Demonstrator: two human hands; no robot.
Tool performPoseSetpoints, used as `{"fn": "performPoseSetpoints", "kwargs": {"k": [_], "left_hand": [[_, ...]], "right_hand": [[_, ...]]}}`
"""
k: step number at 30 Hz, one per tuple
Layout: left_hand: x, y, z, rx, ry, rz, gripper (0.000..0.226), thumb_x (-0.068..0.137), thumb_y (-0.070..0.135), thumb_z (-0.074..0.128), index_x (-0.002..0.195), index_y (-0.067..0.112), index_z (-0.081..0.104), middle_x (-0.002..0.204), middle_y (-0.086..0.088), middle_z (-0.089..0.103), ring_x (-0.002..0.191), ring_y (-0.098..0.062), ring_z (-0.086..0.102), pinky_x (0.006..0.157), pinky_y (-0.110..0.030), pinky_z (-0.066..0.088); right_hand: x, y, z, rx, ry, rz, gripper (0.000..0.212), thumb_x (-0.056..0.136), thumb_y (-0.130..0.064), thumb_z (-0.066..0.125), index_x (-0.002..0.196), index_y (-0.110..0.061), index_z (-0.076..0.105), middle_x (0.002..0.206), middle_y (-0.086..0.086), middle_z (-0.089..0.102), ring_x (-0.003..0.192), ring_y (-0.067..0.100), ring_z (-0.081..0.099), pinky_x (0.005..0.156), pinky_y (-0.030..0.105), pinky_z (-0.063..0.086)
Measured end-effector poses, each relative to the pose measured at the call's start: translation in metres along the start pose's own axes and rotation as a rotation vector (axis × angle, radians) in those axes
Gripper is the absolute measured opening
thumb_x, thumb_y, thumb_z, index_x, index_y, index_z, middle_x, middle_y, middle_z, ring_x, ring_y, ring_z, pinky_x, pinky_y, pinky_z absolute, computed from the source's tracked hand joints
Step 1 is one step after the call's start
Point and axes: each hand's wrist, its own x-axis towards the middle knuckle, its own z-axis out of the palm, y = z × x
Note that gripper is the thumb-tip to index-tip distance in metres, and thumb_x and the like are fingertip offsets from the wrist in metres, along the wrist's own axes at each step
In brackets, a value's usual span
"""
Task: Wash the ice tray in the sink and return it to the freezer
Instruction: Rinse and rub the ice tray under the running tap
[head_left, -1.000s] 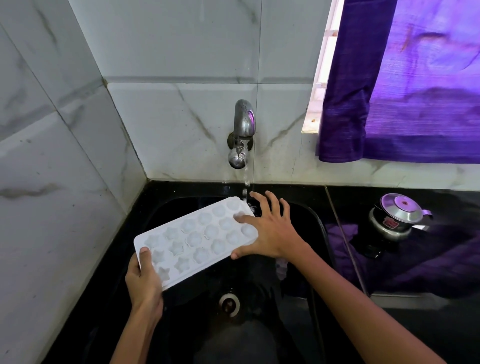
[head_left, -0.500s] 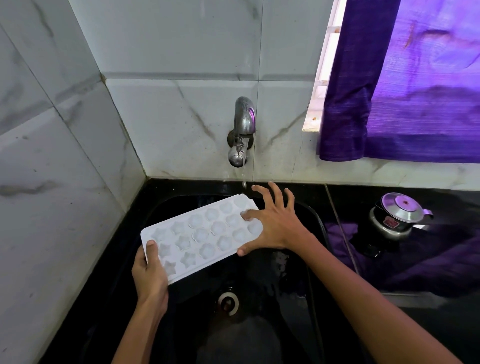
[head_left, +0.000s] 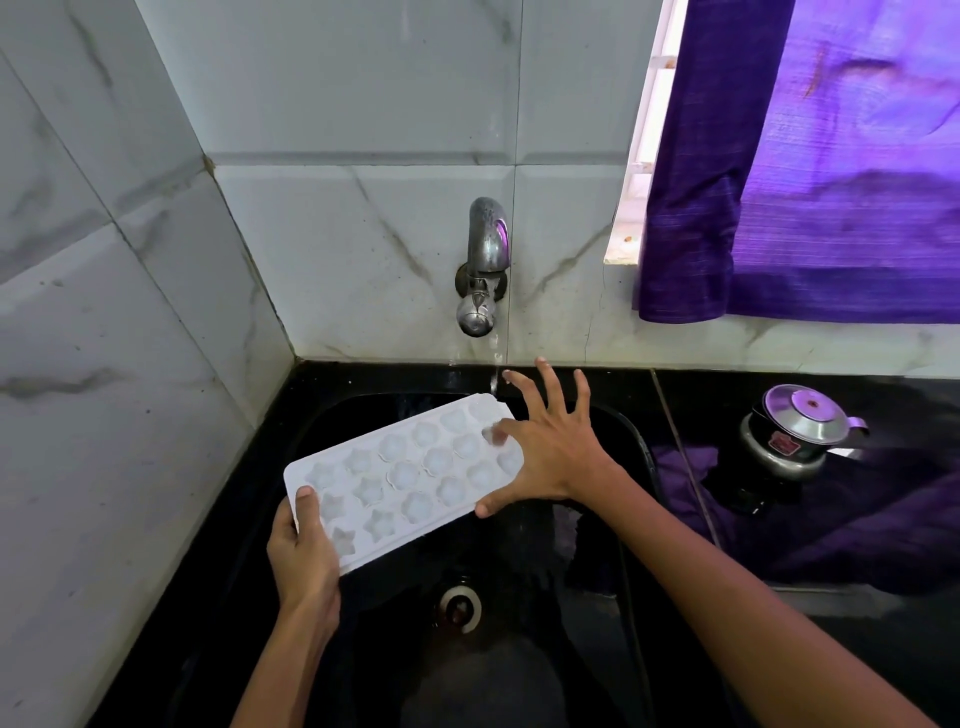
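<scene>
A white ice tray (head_left: 400, 475) with star and flower shaped cells is held tilted over the black sink (head_left: 631, 452). My left hand (head_left: 301, 556) grips its near left corner, thumb on top. My right hand (head_left: 550, 449) lies flat on the tray's far right end with its fingers spread wide. A thin stream of water falls from the metal tap (head_left: 480, 270) on the wall and lands by the tray's far corner, close to my right fingertips.
The sink drain (head_left: 460, 608) sits below the tray. On the black counter to the right stand a small steel-lidded pot (head_left: 800, 431) and a purple cloth (head_left: 857, 519). A purple curtain (head_left: 810, 171) hangs over the window. Marble tile walls close the left and back.
The tray has shifted right and further back toward the tap. My right fingers have spread wider and slid along its far end. The left grip is unchanged.
</scene>
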Motion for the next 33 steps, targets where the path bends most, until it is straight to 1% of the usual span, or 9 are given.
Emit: {"fn": "performPoseSetpoints", "kwargs": {"k": [4, 11, 14, 16, 18, 22, 25, 29, 33], "left_hand": [[-0.001, -0.001, 0.002, -0.013, 0.022, -0.021, 0.028, 0.101, 0.031, 0.041, 0.118, 0.015, 0.057, 0.094, 0.003, 0.063, 0.081, -0.011, 0.061, 0.066, -0.026, 0.047], [-0.01, -0.005, 0.003, -0.002, 0.011, -0.026, 0.028, 0.101, 0.031, 0.041, 0.118, 0.015, 0.055, 0.091, 0.003, 0.062, 0.079, -0.013, 0.061, 0.062, -0.027, 0.046], [-0.009, -0.006, 0.002, -0.042, 0.07, -0.07, 0.032, 0.101, 0.031, 0.041, 0.122, 0.012, 0.055, 0.094, 0.0, 0.063, 0.08, -0.018, 0.061, 0.063, -0.029, 0.048], [-0.008, -0.005, 0.003, -0.095, 0.11, -0.114, 0.034, 0.101, 0.032, 0.04, 0.124, 0.012, 0.054, 0.092, 0.001, 0.063, 0.08, -0.019, 0.061, 0.062, -0.029, 0.048], [-0.009, -0.003, 0.005, -0.135, 0.143, -0.142, 0.037, 0.101, 0.033, 0.04, 0.127, 0.011, 0.054, 0.089, 0.003, 0.061, 0.075, -0.016, 0.06, 0.06, -0.03, 0.047], [-0.014, -0.002, 0.007, -0.126, 0.199, -0.122, 0.038, 0.101, 0.032, 0.039, 0.128, 0.01, 0.052, 0.103, -0.005, 0.061, 0.085, -0.024, 0.061, 0.06, -0.029, 0.048], [-0.016, -0.003, 0.006, -0.103, 0.198, -0.095, 0.036, 0.101, 0.032, 0.038, 0.126, 0.011, 0.052, 0.097, -0.001, 0.061, 0.091, -0.026, 0.06, 0.064, -0.03, 0.048], [-0.015, -0.002, 0.006, -0.067, 0.17, -0.046, 0.031, 0.101, 0.031, 0.038, 0.121, 0.012, 0.054, 0.087, 0.005, 0.059, 0.093, -0.025, 0.059, 0.077, -0.034, 0.046], [-0.015, 0.0, 0.005, -0.07, 0.142, -0.051, 0.034, 0.102, 0.03, 0.039, 0.126, 0.01, 0.053, 0.086, 0.008, 0.058, 0.087, -0.022, 0.06, 0.08, -0.035, 0.046]], "right_hand": [[-0.001, -0.001, -0.001, 0.008, -0.051, 0.017, 0.106, 0.049, -0.093, 0.049, 0.139, -0.038, 0.038, 0.158, 0.004, -0.016, 0.136, 0.033, -0.036, 0.097, 0.063, -0.029], [0.0, 0.002, -0.004, 0.067, -0.176, 0.013, 0.096, 0.051, -0.085, 0.06, 0.13, -0.032, 0.05, 0.157, 0.002, -0.005, 0.138, 0.036, -0.03, 0.102, 0.065, -0.021], [-0.005, -0.004, 0.002, 0.212, 0.032, 0.102, 0.088, 0.048, -0.084, 0.062, 0.122, -0.038, 0.053, 0.155, -0.001, 0.006, 0.141, 0.031, -0.02, 0.108, 0.061, -0.015], [-0.008, -0.011, 0.008, 0.279, 0.238, 0.175, 0.085, 0.047, -0.088, 0.052, 0.115, -0.038, 0.055, 0.152, -0.002, 0.018, 0.142, 0.029, -0.007, 0.111, 0.057, -0.005], [-0.008, -0.017, 0.012, 0.317, 0.34, 0.217, 0.08, 0.05, -0.089, 0.043, 0.11, -0.037, 0.055, 0.149, -0.002, 0.025, 0.14, 0.031, 0.002, 0.11, 0.053, 0.0], [-0.004, -0.023, 0.014, 0.227, 0.241, 0.137, 0.075, 0.065, -0.084, 0.03, 0.123, -0.042, 0.053, 0.155, 0.002, 0.013, 0.14, 0.032, -0.01, 0.107, 0.053, -0.01], [-0.003, -0.022, 0.014, 0.167, 0.139, 0.121, 0.066, 0.074, -0.078, 0.042, 0.13, -0.042, 0.048, 0.159, 0.002, 0.0, 0.141, 0.035, -0.017, 0.108, 0.057, -0.011], [-0.003, -0.015, 0.01, 0.131, 0.118, 0.106, 0.066, 0.065, -0.08, 0.052, 0.118, -0.041, 0.058, 0.157, 0.001, 0.005, 0.141, 0.035, -0.018, 0.106, 0.056, -0.015], [-0.007, -0.008, 0.01, 0.188, 0.088, 0.052, 0.071, 0.065, -0.084, 0.043, 0.118, -0.04, 0.056, 0.158, 0.001, 0.0, 0.141, 0.034, -0.019, 0.109, 0.057, -0.011]]}}
